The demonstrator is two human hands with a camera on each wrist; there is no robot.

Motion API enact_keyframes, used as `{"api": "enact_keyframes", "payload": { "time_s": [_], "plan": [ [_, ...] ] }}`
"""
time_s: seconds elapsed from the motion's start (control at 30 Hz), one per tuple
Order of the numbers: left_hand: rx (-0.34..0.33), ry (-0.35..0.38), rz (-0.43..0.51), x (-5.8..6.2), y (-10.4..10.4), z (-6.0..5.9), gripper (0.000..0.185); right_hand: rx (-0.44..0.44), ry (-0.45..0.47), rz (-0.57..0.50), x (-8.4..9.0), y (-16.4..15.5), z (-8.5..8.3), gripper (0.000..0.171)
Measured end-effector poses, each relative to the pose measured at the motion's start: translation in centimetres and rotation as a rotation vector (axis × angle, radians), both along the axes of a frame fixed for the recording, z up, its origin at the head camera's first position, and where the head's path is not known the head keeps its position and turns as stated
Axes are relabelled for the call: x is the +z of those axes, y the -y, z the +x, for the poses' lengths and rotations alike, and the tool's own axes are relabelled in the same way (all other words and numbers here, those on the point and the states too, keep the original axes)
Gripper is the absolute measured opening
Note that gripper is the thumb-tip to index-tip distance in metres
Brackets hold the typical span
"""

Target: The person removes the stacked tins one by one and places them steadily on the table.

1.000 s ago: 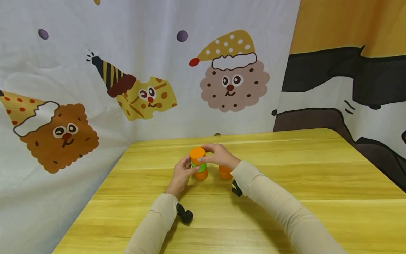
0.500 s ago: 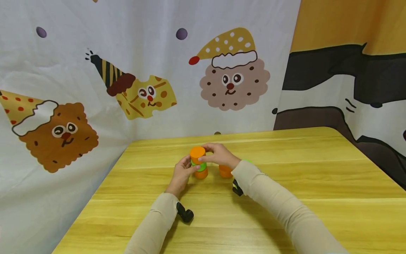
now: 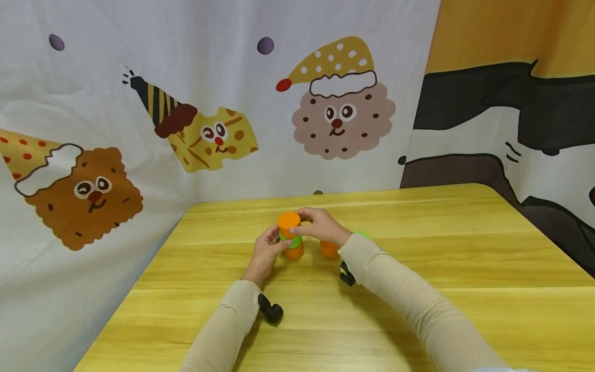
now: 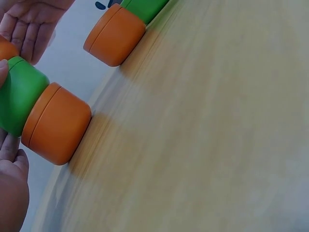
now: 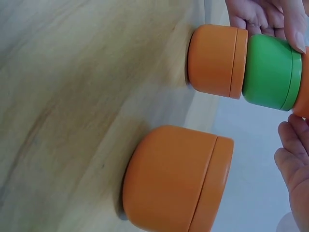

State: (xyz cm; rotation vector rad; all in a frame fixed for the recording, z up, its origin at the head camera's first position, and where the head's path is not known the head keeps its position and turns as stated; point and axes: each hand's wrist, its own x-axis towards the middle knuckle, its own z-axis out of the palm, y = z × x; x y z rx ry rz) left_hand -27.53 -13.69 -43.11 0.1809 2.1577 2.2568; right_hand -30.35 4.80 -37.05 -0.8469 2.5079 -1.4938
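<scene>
Three small round lidded jars stand in a column on the wooden table. At the bottom is an orange jar (image 5: 215, 60), above it a green jar (image 5: 270, 72), and on top another orange jar (image 3: 289, 221). My left hand (image 3: 264, 256) holds the green jar, thumb across its near side and fingers round the left. From the right, my right hand (image 3: 323, 226) grips the top orange jar between thumb and fingers. The top jar is largely cut off in both wrist views.
Right of the column, a separate orange jar (image 3: 329, 249) stands below my right wrist. Beyond it another green jar (image 3: 360, 235) shows, mostly hidden by the sleeve. A curtain with cartoon figures (image 3: 344, 121) hangs behind the table (image 3: 307, 320).
Both hands keep their hold on the column. The head view has tilted slightly, and the green jar past the right sleeve, hidden one second ago, now shows.
</scene>
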Motion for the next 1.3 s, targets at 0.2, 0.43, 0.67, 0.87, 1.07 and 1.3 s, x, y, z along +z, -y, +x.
{"api": "enact_keyframes", "payload": {
  "time_s": [0.2,0.43,0.67,0.87,1.07,1.3],
  "plan": [
    [0.003,-0.015,0.011,-0.1,0.0,-0.1,0.055,-0.012,0.002,0.008,0.0,0.0,0.0,0.047],
    [0.006,-0.015,0.008,-0.1,-0.1,0.0,0.056,-0.007,-0.004,-0.009,-0.2,-0.2,0.0,0.046],
    [0.011,-0.010,-0.009,0.0,-0.1,0.0,0.056,-0.001,-0.023,-0.031,-0.5,-0.6,-0.3,0.043],
    [0.013,0.006,-0.010,0.4,-0.1,0.2,0.057,0.002,-0.020,-0.028,0.5,-1.2,0.4,0.043],
    [0.016,0.003,0.000,0.2,0.0,-0.1,0.057,-0.032,-0.001,-0.011,0.2,-1.9,-0.3,0.044],
    [0.034,-0.011,-0.007,-0.1,-0.1,-0.2,0.058,-0.067,0.007,0.004,0.2,-3.3,-0.2,0.050]
  ]
}}
